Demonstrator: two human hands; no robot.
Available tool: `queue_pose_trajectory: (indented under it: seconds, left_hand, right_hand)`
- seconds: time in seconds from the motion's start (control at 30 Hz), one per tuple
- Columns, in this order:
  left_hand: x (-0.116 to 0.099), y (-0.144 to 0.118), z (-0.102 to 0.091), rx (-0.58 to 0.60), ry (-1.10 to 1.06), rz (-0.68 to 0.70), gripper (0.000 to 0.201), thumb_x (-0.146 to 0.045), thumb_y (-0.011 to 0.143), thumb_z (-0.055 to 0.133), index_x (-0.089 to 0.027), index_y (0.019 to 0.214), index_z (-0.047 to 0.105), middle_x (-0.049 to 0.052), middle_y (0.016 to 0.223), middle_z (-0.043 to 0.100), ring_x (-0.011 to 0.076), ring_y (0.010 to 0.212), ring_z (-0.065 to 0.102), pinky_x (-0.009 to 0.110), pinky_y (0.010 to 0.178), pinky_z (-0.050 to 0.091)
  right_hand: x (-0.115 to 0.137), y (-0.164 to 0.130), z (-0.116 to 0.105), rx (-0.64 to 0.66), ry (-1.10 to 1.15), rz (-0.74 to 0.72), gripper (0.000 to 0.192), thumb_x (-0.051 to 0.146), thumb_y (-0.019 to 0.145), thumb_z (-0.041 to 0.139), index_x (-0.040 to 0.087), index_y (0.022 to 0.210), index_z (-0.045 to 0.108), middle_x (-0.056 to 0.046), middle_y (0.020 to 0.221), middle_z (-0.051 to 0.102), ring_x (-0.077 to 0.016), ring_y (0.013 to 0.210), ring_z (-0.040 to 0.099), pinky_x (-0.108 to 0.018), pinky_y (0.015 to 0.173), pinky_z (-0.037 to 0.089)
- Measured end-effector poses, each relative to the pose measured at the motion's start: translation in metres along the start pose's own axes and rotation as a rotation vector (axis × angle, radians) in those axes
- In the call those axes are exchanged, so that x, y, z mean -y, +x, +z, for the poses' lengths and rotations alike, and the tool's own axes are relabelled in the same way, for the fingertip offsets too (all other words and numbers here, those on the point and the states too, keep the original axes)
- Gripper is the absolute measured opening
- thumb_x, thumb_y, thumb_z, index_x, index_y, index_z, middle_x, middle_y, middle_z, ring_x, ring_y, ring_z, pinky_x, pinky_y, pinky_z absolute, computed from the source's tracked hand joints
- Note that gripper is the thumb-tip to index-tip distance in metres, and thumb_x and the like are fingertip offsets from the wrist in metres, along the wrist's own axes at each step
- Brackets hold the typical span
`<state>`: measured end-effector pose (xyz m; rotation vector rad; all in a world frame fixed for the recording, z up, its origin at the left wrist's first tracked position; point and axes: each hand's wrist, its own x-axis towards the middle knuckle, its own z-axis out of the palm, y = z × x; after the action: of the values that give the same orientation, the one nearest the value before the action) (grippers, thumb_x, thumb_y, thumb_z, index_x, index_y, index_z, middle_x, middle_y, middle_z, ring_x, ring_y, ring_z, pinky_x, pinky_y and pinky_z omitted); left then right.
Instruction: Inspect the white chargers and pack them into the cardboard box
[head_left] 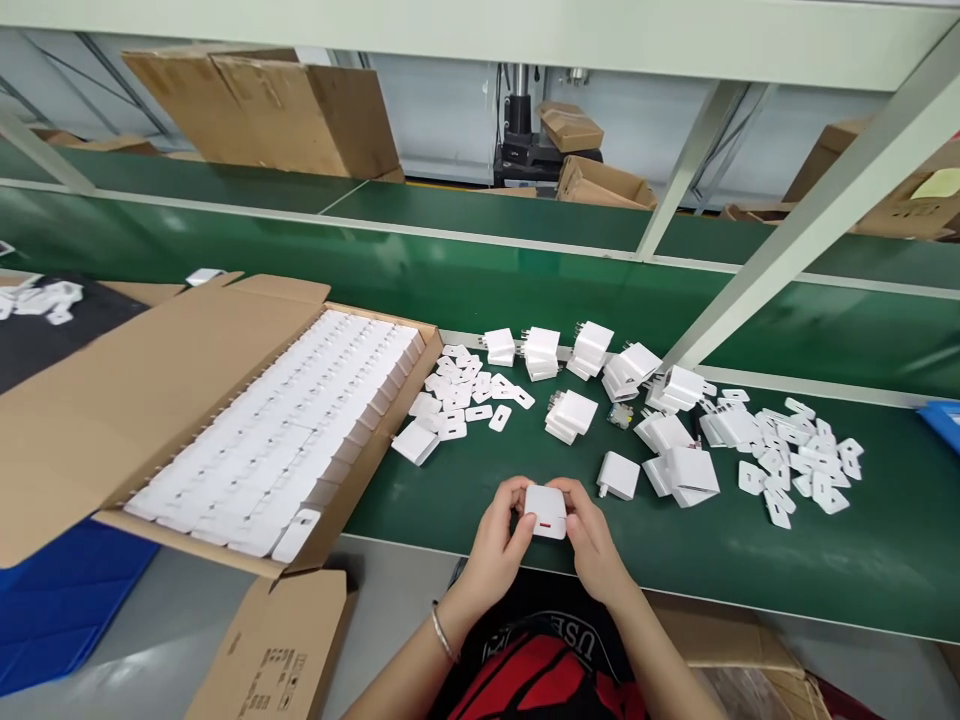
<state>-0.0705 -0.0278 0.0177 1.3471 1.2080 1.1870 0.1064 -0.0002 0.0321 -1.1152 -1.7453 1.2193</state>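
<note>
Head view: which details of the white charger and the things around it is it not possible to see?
- White charger: its sides are covered by the left hand and right hand; the red mark is too small to read.
- Cardboard box: lower layers hidden by the top row of white units.
- Blue tray: cut off by the right edge.

The charger (545, 511) between the hands is white with a small red mark on its face, and the loose chargers (679, 470), the flat covers (802, 470) and the rows packed in the brown box (150, 400) are white too. They lie on a dark green mat (750, 560) edged in pale grey. A blue bin (60, 600) sits under the box, and the shirt (540, 670) is black with red print and white letters.
</note>
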Motion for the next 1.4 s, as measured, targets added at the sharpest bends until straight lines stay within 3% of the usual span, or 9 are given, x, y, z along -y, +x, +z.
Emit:
queue_pose_trajectory:
  seconds: [0.13,0.33,0.53,0.7,0.9,1.03,1.23,1.4]
  left_hand:
    - [-0.0004,-0.0008,0.0031,-0.019,0.017,-0.013,0.034,-0.046,0.109,0.048,-0.018,0.127,0.057,0.011,0.114,0.069,0.0240,0.104,0.066,0.035,0.088,0.052]
    - [0.0021,0.0007,0.0034,-0.019,0.005,-0.011,0.031,-0.045,0.109,0.051,-0.019,0.124,0.059,0.008,0.111,0.069,0.0231,0.101,0.066,0.034,0.085,0.052]
    - [0.0078,-0.0007,0.0040,-0.064,0.010,-0.007,0.031,-0.046,0.108,0.053,-0.021,0.125,0.059,0.006,0.105,0.069,0.0227,0.098,0.065,0.034,0.086,0.052]
    - [0.0064,-0.0001,0.0031,-0.033,0.020,0.013,0.040,-0.056,0.109,0.051,-0.020,0.124,0.058,0.005,0.099,0.069,0.0229,0.093,0.066,0.033,0.081,0.051]
    - [0.0017,-0.0002,-0.0003,-0.004,-0.006,0.081,0.058,-0.067,0.110,0.032,-0.018,0.128,0.058,0.006,0.096,0.070,0.0223,0.088,0.066,0.033,0.076,0.050]
    - [0.0014,-0.0004,0.0001,-0.003,0.050,0.055,0.049,-0.062,0.109,0.043,-0.019,0.126,0.057,0.007,0.100,0.071,0.0227,0.091,0.067,0.033,0.078,0.050]
    - [0.0018,-0.0018,0.0039,-0.049,0.042,0.011,0.039,-0.054,0.111,0.046,-0.020,0.128,0.056,0.008,0.111,0.072,0.0228,0.099,0.068,0.034,0.086,0.053]
    - [0.0009,-0.0002,0.0033,-0.028,0.038,-0.005,0.036,-0.053,0.111,0.046,-0.021,0.125,0.056,0.006,0.104,0.071,0.0222,0.094,0.066,0.033,0.082,0.051]
  right_hand:
    - [0.0001,0.0028,0.0006,-0.014,-0.064,0.003,0.039,0.057,0.110,0.038,0.024,0.115,0.059,-0.002,0.089,0.067,-0.0210,0.075,0.063,-0.032,0.069,0.048]
    - [-0.0039,0.0025,0.0056,-0.075,-0.071,-0.047,0.036,0.052,0.111,0.039,0.023,0.111,0.059,-0.002,0.087,0.065,-0.0188,0.069,0.059,-0.030,0.065,0.043]
    - [-0.0021,0.0029,0.0046,-0.029,-0.015,-0.061,0.031,0.050,0.109,0.046,0.022,0.113,0.059,0.000,0.084,0.063,-0.0175,0.068,0.056,-0.029,0.063,0.041]
    - [-0.0043,0.0020,0.0044,-0.060,-0.025,-0.042,0.026,0.046,0.107,0.051,0.022,0.111,0.060,0.002,0.079,0.059,-0.0159,0.062,0.052,-0.029,0.059,0.038]
    - [-0.0043,0.0010,0.0040,-0.036,0.009,-0.047,0.028,0.048,0.107,0.051,0.022,0.112,0.059,-0.001,0.087,0.063,-0.0169,0.069,0.058,-0.029,0.062,0.043]
    - [-0.0015,0.0012,0.0032,-0.037,-0.010,-0.065,0.031,0.050,0.109,0.046,0.022,0.114,0.059,0.000,0.085,0.062,-0.0167,0.068,0.056,-0.030,0.062,0.041]
    - [-0.0020,0.0027,0.0030,-0.032,-0.021,-0.073,0.033,0.050,0.111,0.042,0.023,0.115,0.059,-0.001,0.089,0.065,-0.0178,0.072,0.059,-0.031,0.066,0.044]
    - [-0.0037,0.0028,0.0044,-0.048,-0.053,-0.036,0.032,0.050,0.110,0.044,0.023,0.112,0.060,0.001,0.082,0.063,-0.0168,0.066,0.056,-0.030,0.062,0.040]
